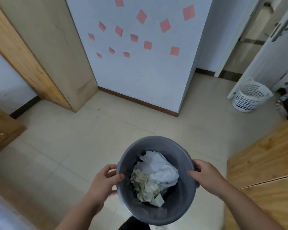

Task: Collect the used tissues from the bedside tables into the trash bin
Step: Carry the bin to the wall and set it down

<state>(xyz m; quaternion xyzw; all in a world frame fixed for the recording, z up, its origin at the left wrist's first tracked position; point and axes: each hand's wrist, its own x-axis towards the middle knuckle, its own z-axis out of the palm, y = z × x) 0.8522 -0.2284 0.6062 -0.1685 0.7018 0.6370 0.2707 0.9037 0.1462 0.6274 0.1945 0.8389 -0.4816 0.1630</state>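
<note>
A round grey trash bin [156, 142] is held up in front of me over the tiled floor, seen from above. Inside lie crumpled white tissues [161, 170] and a stained, greenish wad of tissue [146, 186]. My left hand [105, 180] grips the bin's left rim, thumb over the edge. On the opposite side, my right hand [204, 173] clasps the right rim. No bedside table top with tissues shows in this view.
A wooden cabinet [264, 163] stands at the right and another wooden piece [2, 128] at the left edge. Ahead is a white wall with pink notes [140, 39]. A white laundry basket [249, 97] sits by an open door at the far right.
</note>
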